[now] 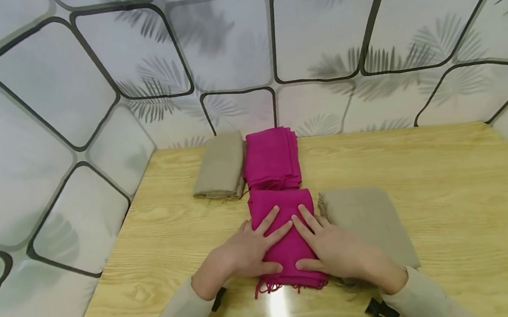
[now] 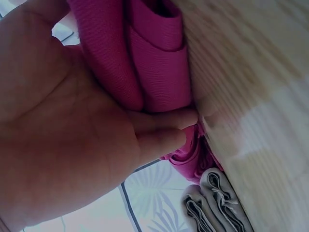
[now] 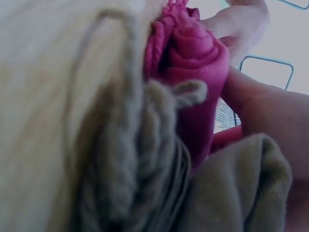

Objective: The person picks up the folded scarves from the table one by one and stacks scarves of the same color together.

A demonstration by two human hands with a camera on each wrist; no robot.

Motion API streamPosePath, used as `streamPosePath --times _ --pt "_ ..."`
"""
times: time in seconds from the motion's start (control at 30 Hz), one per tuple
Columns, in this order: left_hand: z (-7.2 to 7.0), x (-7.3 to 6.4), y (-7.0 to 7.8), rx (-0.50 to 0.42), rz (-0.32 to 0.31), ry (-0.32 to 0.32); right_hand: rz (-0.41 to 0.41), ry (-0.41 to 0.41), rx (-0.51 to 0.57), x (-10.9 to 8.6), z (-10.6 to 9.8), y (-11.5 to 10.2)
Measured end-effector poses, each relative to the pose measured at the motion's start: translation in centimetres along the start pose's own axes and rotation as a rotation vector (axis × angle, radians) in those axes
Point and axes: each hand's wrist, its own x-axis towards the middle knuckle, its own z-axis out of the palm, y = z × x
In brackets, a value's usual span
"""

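A folded magenta scarf (image 1: 290, 258) with a fringe along its near edge lies on the table in the head view. Fingers spread, my left hand (image 1: 250, 249) lies flat on its left side. From the right, my right hand (image 1: 336, 247) presses on the same scarf, its thumb close to the left thumb. In the left wrist view, some fingers of that hand reach down the scarf's folded side (image 2: 161, 77) to the table. Just right of it, partly under my right forearm, lies a folded beige scarf (image 1: 373, 223); its twisted fringe (image 3: 130, 145) fills the right wrist view's foreground.
Behind the hands, a second folded magenta scarf (image 1: 267, 157) almost touches the front one. Left of it lies another folded beige scarf (image 1: 220, 166). A patterned wall covering (image 1: 234, 39) rises behind the wooden table (image 1: 466, 200) and along its left side.
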Motion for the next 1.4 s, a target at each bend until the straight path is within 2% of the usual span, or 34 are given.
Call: streamPosePath --times 0.17,0.37,0.57,0.8,1.07,1.4 --pt "-0.2 -0.1 -0.2 -0.033 -0.008 0.011 0.005 -0.005 0.005 0.2 0.0 -0.1" --pt "-0.1 -0.3 0.1 -0.095 -0.045 0.007 0.027 -0.036 0.019 0.2 0.3 -0.6" --pt "0.3 -0.7 0.1 -0.060 -0.059 -0.019 0.043 -0.053 0.060 0.0 1.0 -1.4" --pt "0.2 -0.6 0.6 -0.027 -0.061 -0.002 0.074 -0.061 0.069 -0.4 0.9 -1.7" --pt "0.3 -0.9 0.9 0.038 -0.085 0.013 0.056 -0.065 0.084 -0.5 0.6 -2.2" --pt "0.2 -0.9 1.0 0.038 -0.095 0.026 0.048 -0.074 0.108 -0.7 0.4 -1.9"
